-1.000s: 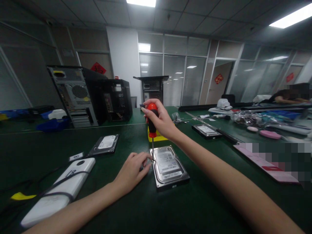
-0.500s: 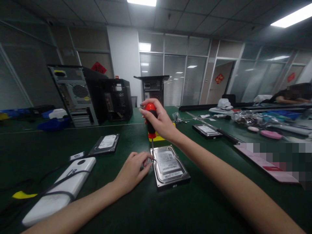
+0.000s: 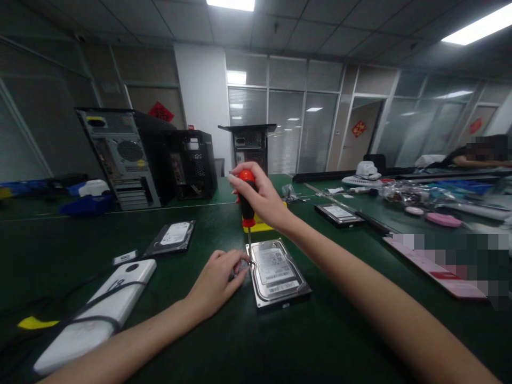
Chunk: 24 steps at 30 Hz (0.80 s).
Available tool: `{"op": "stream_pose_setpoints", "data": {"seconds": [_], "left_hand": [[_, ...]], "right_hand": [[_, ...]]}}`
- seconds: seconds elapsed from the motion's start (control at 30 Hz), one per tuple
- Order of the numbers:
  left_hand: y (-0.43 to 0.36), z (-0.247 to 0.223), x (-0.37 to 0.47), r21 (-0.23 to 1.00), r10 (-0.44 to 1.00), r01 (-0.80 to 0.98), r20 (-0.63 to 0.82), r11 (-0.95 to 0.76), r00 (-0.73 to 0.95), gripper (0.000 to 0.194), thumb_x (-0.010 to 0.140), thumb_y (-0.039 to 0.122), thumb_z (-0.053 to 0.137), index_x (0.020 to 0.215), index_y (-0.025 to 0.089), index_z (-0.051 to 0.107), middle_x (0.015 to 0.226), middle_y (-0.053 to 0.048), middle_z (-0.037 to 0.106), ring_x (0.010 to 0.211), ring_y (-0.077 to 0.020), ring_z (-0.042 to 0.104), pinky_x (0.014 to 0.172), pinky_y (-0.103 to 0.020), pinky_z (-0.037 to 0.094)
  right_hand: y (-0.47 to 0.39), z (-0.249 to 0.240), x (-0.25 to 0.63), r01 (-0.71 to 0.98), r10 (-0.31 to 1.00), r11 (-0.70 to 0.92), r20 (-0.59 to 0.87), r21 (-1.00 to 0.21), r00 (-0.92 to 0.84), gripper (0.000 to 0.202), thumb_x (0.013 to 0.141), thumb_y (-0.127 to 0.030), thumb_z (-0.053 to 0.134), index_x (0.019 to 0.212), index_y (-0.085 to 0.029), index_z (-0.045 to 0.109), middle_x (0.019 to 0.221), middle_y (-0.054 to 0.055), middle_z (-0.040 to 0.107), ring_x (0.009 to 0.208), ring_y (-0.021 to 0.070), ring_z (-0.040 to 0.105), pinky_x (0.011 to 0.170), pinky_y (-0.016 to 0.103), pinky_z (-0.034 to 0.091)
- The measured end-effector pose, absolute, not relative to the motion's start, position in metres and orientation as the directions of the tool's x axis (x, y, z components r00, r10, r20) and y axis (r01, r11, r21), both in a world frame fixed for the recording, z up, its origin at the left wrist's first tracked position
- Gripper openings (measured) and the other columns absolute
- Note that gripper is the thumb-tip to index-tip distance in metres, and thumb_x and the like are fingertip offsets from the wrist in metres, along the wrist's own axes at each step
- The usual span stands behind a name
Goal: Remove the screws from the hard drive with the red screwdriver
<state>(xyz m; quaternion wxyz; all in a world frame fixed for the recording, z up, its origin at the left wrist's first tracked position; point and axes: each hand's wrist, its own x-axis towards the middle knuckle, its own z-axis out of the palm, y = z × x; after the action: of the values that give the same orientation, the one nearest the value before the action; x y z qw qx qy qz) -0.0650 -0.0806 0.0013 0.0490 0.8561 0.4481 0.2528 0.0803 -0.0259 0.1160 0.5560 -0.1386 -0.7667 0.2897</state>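
Glass partitions [image 3: 286,122] line the far side of our room, and dark computer cases [image 3: 132,160] stand toward the back of the green table [image 3: 224,341]. Our right hand [image 3: 256,192] is wrapped around the screwdriver [image 3: 248,210], which stands nearly upright, its blade [image 3: 250,244] reaching down to the left edge of the drive [image 3: 279,273]. We judge that the blade could slip if the screwdriver tilts or we press unevenly; it might then scratch the metal top or jab our left hand [image 3: 216,277], whose fingertips gather right beside it. The drive could also skid or turn, since we see no firm hold on its body. (Whether those left fingers pinch anything small, we cannot tell.) It lies flat on the table, label up, just to the right of our left hand and lower than our raised right one. Behind it sits a yellow thing [image 3: 258,228], partly hidden by our right hand. We have a second drive [image 3: 172,237] off to the left and a third drive [image 3: 340,214] to the right.
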Motion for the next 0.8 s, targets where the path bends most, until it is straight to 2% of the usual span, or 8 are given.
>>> {"op": "stream_pose_setpoints", "data": {"seconds": [0.2, 0.67, 0.8], "left_hand": [[-0.0823, 0.0022, -0.0652, 0.312, 0.797, 0.746, 0.381, -0.588, 0.469, 0.016, 0.088, 0.023, 0.047, 0.102, 0.022, 0.054, 0.076, 0.002, 0.053, 0.074, -0.0173, 0.051, 0.074, -0.032, 0.036], [-0.0827, 0.0027, -0.0641, 0.325, 0.821, 0.771, 0.385, -0.548, 0.421, 0.016, 0.087, 0.024, 0.046, 0.102, 0.021, 0.051, 0.072, 0.003, 0.051, 0.071, -0.0173, 0.05, 0.073, -0.032, 0.036], [-0.0816, 0.0022, -0.0643, 0.303, 0.817, 0.776, 0.377, -0.554, 0.436, 0.009, 0.087, 0.023, 0.045, 0.092, 0.02, 0.051, 0.073, 0.002, 0.051, 0.07, -0.0164, 0.049, 0.072, -0.031, 0.036]], "right_hand": [[-0.0215, 0.1151, 0.0807, -0.139, 0.549, 0.774, 0.764, -0.618, -0.339, 0.014, 0.087, -0.026, 0.044, 0.1, -0.021, 0.047, 0.082, -0.001, 0.05, 0.073, 0.0116, 0.051, 0.07, 0.028, 0.043], [-0.0284, 0.119, 0.0833, 0.064, 0.482, 0.872, 0.83, -0.485, -0.281, 0.021, 0.08, -0.033, 0.057, 0.093, -0.018, 0.05, 0.087, 0.0, 0.049, 0.074, 0.011, 0.046, 0.075, 0.027, 0.038], [-0.0265, 0.1183, 0.0832, 0.117, 0.485, 0.874, 0.84, -0.471, -0.241, 0.024, 0.078, -0.037, 0.06, 0.087, -0.018, 0.049, 0.083, -0.001, 0.048, 0.071, 0.0111, 0.044, 0.072, 0.027, 0.037]]}}
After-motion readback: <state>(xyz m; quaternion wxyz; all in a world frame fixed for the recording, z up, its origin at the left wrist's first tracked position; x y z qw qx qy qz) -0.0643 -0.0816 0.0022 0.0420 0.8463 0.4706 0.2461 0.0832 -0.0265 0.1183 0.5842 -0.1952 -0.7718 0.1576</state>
